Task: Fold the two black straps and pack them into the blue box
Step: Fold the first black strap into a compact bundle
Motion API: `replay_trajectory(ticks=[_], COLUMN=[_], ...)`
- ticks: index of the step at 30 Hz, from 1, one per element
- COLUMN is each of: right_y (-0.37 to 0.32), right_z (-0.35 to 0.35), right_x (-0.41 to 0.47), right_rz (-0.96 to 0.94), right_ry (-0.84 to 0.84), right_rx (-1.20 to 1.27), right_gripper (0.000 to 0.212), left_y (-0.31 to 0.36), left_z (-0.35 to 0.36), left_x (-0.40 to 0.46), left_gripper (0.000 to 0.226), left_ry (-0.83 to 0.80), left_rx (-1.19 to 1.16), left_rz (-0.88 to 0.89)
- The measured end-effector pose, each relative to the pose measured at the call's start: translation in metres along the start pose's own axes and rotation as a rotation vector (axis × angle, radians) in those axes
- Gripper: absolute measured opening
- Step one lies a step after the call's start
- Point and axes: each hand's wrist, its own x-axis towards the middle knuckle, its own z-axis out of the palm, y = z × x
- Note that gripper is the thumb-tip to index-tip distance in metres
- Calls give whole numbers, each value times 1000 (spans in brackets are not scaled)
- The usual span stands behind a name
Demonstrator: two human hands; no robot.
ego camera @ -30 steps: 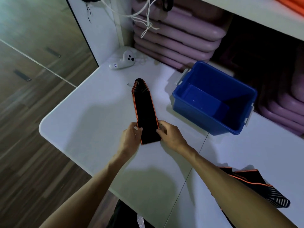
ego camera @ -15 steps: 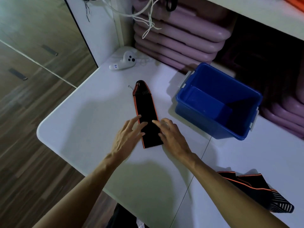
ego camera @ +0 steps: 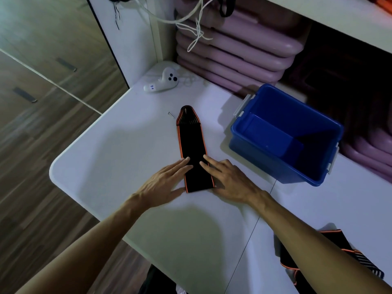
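Here the first strap point(ego camera: 192, 151) lies flat on the surface point(ego camera: 110, 149) just left of the blue box point(ego camera: 284, 134), both hands, left point(ego camera: 167, 183) and right point(ego camera: 229, 179), open and pressing its near end. Next, probably, fold it over; the second strap point(ego camera: 339, 249) waits nearer the person than the box.

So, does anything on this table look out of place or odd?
Yes, a small metal screw or nail lies loose on the white table, just left of the flat strap's rounded end. The second strap sits crumpled near the table's front edge, not yet folded. The blue box is empty.
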Motion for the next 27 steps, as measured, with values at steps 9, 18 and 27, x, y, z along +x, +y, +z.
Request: replay_trajectory(ticks=[9, 18, 27], right_y=[-9, -33, -31], right_z=[1, -7, -1], right_x=[2, 22, 42], right_rz=[135, 490, 599], right_ry=[106, 317, 300], right_rx=[312, 734, 610], right_gripper=[52, 22, 29], left_y=[1, 19, 24], left_z=[-1, -1, 5], left_x=[10, 39, 52], left_gripper=[54, 36, 30], left_ry=[97, 233, 264], left_rx=[-167, -485, -394], left_rz=[-47, -564, -805])
